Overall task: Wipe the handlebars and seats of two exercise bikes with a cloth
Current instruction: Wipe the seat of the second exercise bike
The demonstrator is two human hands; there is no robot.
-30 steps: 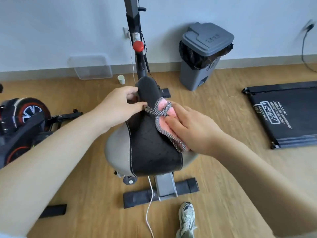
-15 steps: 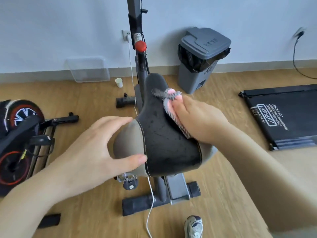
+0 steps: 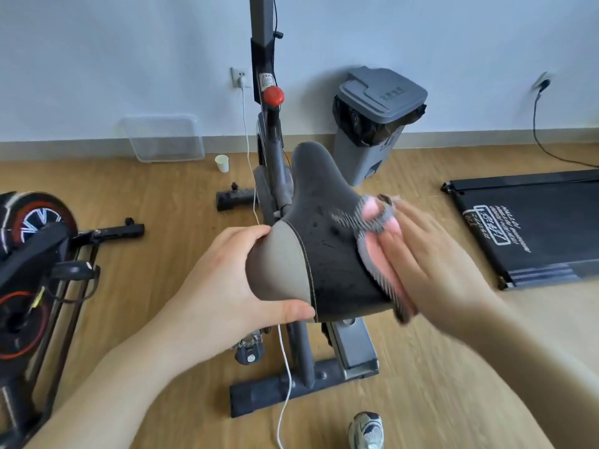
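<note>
The grey exercise bike's seat (image 3: 327,241), black in the middle with grey sides, sits in front of me at the centre. My left hand (image 3: 223,286) grips its left grey edge, thumb along the near rim. My right hand (image 3: 431,254) presses a pink and grey checked cloth (image 3: 376,241) with straight fingers against the seat's right side. The bike's post with a red knob (image 3: 273,95) rises behind the seat; its handlebars are out of view. A second bike (image 3: 35,273), black with red trim, stands at the left edge.
A grey lidded bin (image 3: 376,121) stands by the wall behind the seat. A black treadmill deck (image 3: 531,228) lies on the wooden floor at right. A clear plastic tub (image 3: 163,137), a paper cup (image 3: 222,163) and a white charging cable (image 3: 285,377) are nearby. My shoe (image 3: 368,431) is below.
My left hand moved from the seat's nose to its left rear edge and took hold there. My right hand slid the cloth to the right side of the seat.
</note>
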